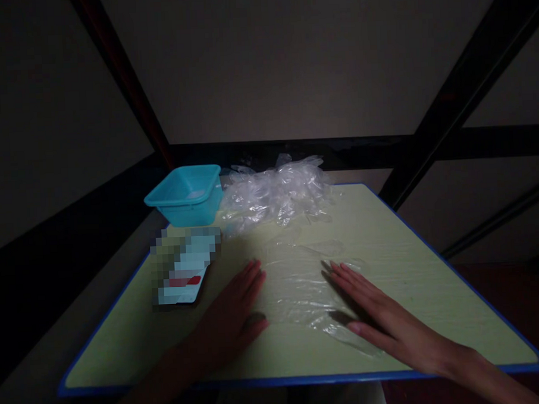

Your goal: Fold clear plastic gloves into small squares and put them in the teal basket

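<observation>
A thin clear plastic glove (300,284) lies spread flat on the table in front of me, its outline faint against the pale top. My left hand (232,311) is at its left edge, fingers stretched out and thumb apart. On the other side, my right hand (386,319) reaches over the glove's right part with fingers extended and thumb spread. Neither hand grips anything; whether the fingertips press on the plastic I cannot tell. Behind the flat glove sits a crumpled heap of similar clear plastic gloves (278,192).
A turquoise plastic basin (192,211) stands at the table's back left corner. Nearer, a phone (192,268) with a blurred-out screen lies beside my left hand. The pale yellow table (416,291) has a blue rim. Dark beams and a wall stand behind it.
</observation>
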`<control>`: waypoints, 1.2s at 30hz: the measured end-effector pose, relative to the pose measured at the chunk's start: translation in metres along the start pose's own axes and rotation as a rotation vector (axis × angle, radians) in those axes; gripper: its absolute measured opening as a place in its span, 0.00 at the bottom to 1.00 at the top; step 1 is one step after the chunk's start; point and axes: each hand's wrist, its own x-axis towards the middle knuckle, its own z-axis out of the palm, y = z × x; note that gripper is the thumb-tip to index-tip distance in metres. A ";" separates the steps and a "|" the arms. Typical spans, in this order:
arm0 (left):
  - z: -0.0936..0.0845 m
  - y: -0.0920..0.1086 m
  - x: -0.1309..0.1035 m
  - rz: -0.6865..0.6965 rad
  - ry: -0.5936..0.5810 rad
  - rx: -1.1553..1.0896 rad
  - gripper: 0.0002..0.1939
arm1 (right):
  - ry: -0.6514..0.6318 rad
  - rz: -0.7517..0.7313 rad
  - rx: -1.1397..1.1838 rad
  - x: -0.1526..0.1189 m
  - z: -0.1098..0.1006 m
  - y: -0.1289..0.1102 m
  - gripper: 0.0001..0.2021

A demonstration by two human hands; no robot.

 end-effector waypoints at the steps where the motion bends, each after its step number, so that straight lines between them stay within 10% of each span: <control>1: -0.001 0.000 -0.001 0.030 0.040 -0.011 0.30 | -0.006 -0.016 0.038 -0.002 -0.007 -0.001 0.32; 11: -0.009 0.008 0.001 0.278 0.072 -0.076 0.18 | -0.137 -0.240 -0.130 -0.024 -0.012 -0.011 0.43; 22: -0.011 0.009 0.002 0.299 0.032 -0.137 0.17 | 0.032 -0.255 -0.032 -0.030 -0.017 -0.018 0.20; 36: -0.009 0.007 0.001 0.285 0.036 -0.150 0.15 | -0.298 -0.189 0.337 0.069 -0.048 -0.011 0.09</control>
